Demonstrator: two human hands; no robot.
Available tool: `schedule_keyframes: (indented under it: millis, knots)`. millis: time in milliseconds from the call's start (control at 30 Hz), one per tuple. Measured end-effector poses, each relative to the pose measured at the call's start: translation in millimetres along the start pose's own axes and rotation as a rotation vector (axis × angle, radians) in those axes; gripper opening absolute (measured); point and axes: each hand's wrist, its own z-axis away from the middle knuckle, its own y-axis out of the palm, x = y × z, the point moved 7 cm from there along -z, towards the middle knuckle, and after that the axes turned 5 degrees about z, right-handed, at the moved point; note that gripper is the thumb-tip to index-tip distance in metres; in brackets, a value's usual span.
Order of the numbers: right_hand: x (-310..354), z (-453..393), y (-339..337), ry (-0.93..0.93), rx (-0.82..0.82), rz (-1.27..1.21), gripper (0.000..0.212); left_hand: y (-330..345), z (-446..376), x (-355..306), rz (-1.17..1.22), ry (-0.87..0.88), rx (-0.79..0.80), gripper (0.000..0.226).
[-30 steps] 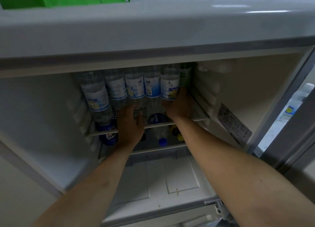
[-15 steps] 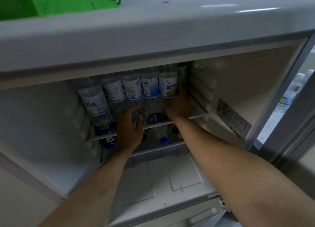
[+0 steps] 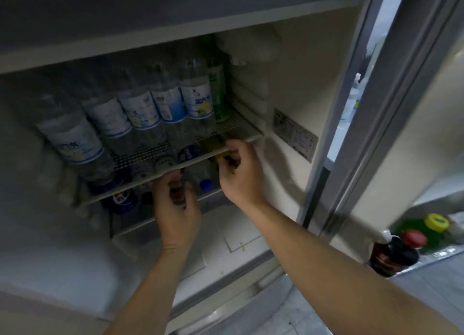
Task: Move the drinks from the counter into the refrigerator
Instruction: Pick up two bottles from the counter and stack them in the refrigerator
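Inside the open refrigerator (image 3: 288,83), several clear water bottles (image 3: 140,108) with white and blue labels stand in a row on the perforated upper shelf (image 3: 226,127). A green bottle (image 3: 218,93) stands at the row's right end. More bottles lie on the shelf below, among them one with a blue cap (image 3: 206,184). My left hand (image 3: 177,209) reaches under the upper shelf and grips a dark bottle (image 3: 176,192). My right hand (image 3: 239,176) is at the upper shelf's front edge, its fingers curled round a yellowish bottle (image 3: 221,156) just beneath it.
The refrigerator door (image 3: 401,133) stands open at the right. Its lower rack holds a dark bottle with a red cap (image 3: 414,238) and a green one with a yellow cap (image 3: 436,221). A white crisper cover (image 3: 238,244) lies below the shelves.
Both hands have dropped from the upright bottles on the upper shelf to the bottles lying beneath it. The view has swung down and to the right, showing the door rack.
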Motion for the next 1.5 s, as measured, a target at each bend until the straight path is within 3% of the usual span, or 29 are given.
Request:
schedule_keyframes:
  millis: [200,400,567,700,900,967,1100,1233,1500]
  knots:
    - [-36,76,-61,0.114,0.065,-0.015,0.028,37,65,-14,0.07,-0.143,0.118,0.039]
    - [-107,179,-177,0.339,-0.096,0.071,0.022,101,166,-35,0.056,-0.242,0.256,0.031]
    - [-165,277,-306,0.563,-0.262,0.204,0.019,155,274,-47,0.116,-0.282,0.486,0.03]
    - [-207,373,-396,0.82,-0.338,0.289,0.02,179,363,-32,0.03,-0.398,0.734,0.034]
    - [-252,521,-480,1.283,-0.403,0.199,0.026,170,490,29,-0.281,-0.957,1.138,0.021]
    - [-263,564,-490,1.434,-0.415,0.08,0.03,151,515,42,-0.441,-1.082,1.21,0.03]
    - [-270,631,-505,1.63,-0.546,-0.051,0.034,129,522,63,-0.68,-1.093,1.248,0.038]
    - [-262,673,-523,1.758,-0.679,-0.063,0.029,147,519,80,-0.774,-1.082,1.304,0.038]
    - [-248,702,-540,1.889,-0.805,-0.022,0.022,279,542,87,-0.72,-1.001,1.487,0.031]
